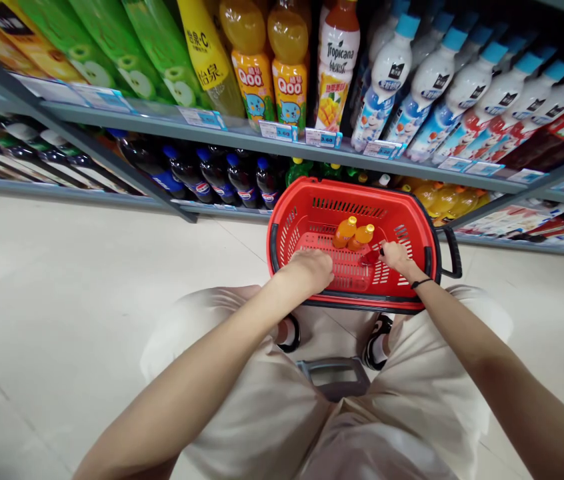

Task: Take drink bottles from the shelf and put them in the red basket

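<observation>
A red plastic shopping basket (352,298) with slotted walls stands on the floor between my feet and the shelf. Inside it, two small orange drink bottles (353,235) with yellow caps stand side by side near the far wall. My right hand (396,257) reaches into the basket's right side, its fingers closed at the dark end of a small red item (369,257) that looks like a bottle lying tilted. My left hand (313,268) hangs over the basket's left front part with curled fingers. Its palm is hidden, so whatever it may hold does not show.
Ahead runs a drinks shelf (242,133) with Qoo bottles (289,80), a Tropicana bottle (338,67) and white, blue-capped bottles (387,87). Pepsi bottles (239,179) fill the lower level. The basket's black handle (455,253) sticks out right. A grey object (337,377) lies between my legs.
</observation>
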{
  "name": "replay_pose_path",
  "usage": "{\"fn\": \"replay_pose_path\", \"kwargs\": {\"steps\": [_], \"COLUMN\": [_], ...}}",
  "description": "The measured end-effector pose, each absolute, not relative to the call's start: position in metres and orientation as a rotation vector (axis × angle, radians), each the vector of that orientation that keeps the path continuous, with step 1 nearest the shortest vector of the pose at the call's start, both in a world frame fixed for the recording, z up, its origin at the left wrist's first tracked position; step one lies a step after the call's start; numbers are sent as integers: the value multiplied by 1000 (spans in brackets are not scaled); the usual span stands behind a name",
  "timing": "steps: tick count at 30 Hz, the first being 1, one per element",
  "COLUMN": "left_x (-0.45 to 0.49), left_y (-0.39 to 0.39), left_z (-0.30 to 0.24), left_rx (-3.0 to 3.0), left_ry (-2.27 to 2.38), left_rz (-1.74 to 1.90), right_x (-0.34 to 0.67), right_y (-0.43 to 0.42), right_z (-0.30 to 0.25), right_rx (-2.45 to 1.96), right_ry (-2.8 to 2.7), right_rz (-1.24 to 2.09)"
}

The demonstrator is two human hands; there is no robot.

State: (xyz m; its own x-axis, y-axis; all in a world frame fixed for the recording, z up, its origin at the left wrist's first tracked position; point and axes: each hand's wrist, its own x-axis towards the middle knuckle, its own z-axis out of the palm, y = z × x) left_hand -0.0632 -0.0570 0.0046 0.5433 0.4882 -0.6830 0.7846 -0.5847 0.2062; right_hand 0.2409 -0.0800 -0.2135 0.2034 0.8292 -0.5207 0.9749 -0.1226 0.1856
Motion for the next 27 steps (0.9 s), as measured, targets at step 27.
{"fn": "replay_pose_path", "kwargs": {"steps": [27], "left_x": [-72], "left_y": [-54], "left_z": [10], "left_rx": [2352], "left_ry": [1017], "left_rz": [-755], "right_x": [229], "right_y": [-105], "right_z": [-160], "right_rx": [2267], "right_ry": [1582], "right_rz": [-467]}}
